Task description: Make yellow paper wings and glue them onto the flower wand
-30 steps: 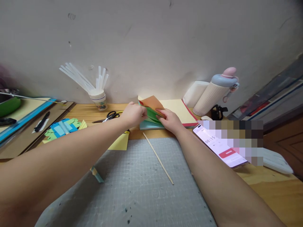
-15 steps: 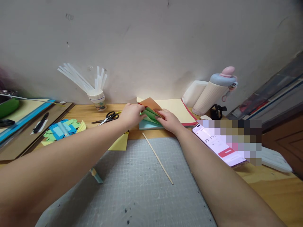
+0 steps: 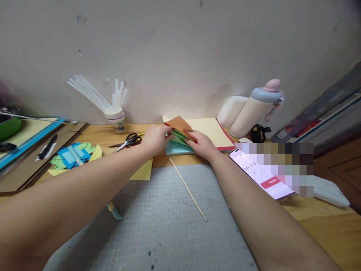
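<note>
Leafing further, left hand (image 3: 158, 138) and right hand (image 3: 202, 144) pinch orange and green paper sheets (image 3: 179, 123); pale-green paper (image 3: 177, 139) newly shows beneath.

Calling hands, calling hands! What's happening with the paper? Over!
Left hand at left edge of green paper. Right hand gripping raised orange sheet. Thin wooden stick on cutting mat, apart from both hands.
</note>
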A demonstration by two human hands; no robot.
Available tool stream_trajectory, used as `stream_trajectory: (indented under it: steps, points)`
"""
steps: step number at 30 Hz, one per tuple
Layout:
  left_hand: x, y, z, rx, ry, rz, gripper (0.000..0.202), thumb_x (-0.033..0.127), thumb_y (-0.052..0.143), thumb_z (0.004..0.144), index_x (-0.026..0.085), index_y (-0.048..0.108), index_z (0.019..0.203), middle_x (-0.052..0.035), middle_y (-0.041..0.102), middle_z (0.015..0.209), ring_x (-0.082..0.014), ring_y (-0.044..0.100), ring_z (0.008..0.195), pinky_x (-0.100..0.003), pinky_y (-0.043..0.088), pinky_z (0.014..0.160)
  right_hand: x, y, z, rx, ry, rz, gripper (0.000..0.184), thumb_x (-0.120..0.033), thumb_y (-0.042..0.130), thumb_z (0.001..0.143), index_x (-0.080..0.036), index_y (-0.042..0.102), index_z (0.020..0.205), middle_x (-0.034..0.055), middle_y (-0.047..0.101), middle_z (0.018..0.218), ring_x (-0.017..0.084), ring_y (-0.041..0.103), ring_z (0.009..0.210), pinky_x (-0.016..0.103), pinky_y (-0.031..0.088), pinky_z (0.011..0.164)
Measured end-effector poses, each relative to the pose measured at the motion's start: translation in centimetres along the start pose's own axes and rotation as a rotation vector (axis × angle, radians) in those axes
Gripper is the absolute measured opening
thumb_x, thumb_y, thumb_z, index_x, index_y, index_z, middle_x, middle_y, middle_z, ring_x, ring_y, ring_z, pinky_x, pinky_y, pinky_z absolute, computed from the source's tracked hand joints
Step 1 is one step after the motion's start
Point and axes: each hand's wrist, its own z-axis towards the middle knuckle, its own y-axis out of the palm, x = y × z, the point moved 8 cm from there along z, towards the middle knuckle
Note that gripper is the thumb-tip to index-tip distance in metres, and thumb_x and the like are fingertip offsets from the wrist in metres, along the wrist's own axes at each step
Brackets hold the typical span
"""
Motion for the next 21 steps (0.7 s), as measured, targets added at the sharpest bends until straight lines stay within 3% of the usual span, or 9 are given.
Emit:
stream_trajectory:
  steps: [3, 7, 9, 13, 18, 21]
  points:
    - [0.1, -0.1, 0.1, 0.019, -0.013, -0.035, 0.014, 0.032, 0.056, 0.079, 0.022, 0.065, 0.08, -0.0034, 0.066, 0.076, -0.0206, 0.057, 0.071, -0.029, 0.037, 0.064, -0.1, -0.1, 0.0, -0.01, -0.005, -0.004, 0.041, -0.042, 0.047, 0.087, -0.025, 0.055, 0.124, 0.0054, 0.057, 0.122, 0.023, 0.054, 0.111, 0.036, 0.044, 0.092]
    - [0.7, -0.6, 0.3, 0.031, -0.02, -0.069, 0.017, 0.031, 0.051, 0.082, 0.02, 0.064, 0.079, -0.0042, 0.064, 0.076, -0.0204, 0.057, 0.072, -0.029, 0.039, 0.065, -0.3, 0.0, -0.1, -0.05, -0.027, -0.016, 0.049, -0.047, 0.059, 0.078, -0.023, 0.057, 0.121, 0.007, 0.059, 0.114, 0.025, 0.057, 0.102, 0.036, 0.046, 0.087]
    - [1.1, -1.0, 0.2, 0.051, -0.024, -0.08, 0.022, 0.031, 0.044, 0.087, 0.02, 0.064, 0.087, -0.0047, 0.064, 0.085, -0.0198, 0.057, 0.079, -0.029, 0.04, 0.071, -0.2, 0.1, -0.1, -0.061, -0.033, -0.02, 0.044, -0.042, 0.062, 0.077, -0.024, 0.059, 0.117, 0.0067, 0.06, 0.109, 0.025, 0.058, 0.099, 0.036, 0.047, 0.084]
    - [0.5, -1.0, -0.4, 0.067, -0.083, -0.059, 0.028, 0.028, 0.036, 0.09, 0.02, 0.056, 0.108, -0.0087, 0.06, 0.109, -0.0192, 0.056, 0.091, -0.029, 0.041, 0.077, 0.0, 0.3, 0.1, -0.039, -0.031, -0.007, 0.035, -0.029, 0.051, 0.085, -0.024, 0.058, 0.119, 0.0065, 0.059, 0.111, 0.022, 0.056, 0.102, 0.035, 0.045, 0.088]
    - [-0.6, 1.5, -1.3, -0.17, -0.055, 0.028, 0.025, 0.044, 0.062, 0.071, 0.021, 0.066, 0.082, -0.0073, 0.067, 0.087, -0.0246, 0.059, 0.083, -0.031, 0.04, 0.07, -0.1, 0.1, 0.1, -0.012, -0.033, 0.015, 0.034, -0.028, 0.046, 0.088, -0.023, 0.058, 0.119, 0.0064, 0.059, 0.115, 0.021, 0.055, 0.107, 0.034, 0.044, 0.092]
    - [-0.3, 2.2, -1.8, -0.276, 0.006, 0.077, 0.03, 0.05, 0.065, 0.066, 0.024, 0.068, 0.082, -0.0054, 0.069, 0.087, -0.0254, 0.059, 0.088, -0.031, 0.038, 0.075, -0.1, 0.0, 0.0, -0.003, -0.033, 0.017, 0.035, -0.028, 0.048, 0.087, -0.022, 0.057, 0.121, 0.0068, 0.06, 0.115, 0.022, 0.055, 0.108, 0.035, 0.044, 0.093]
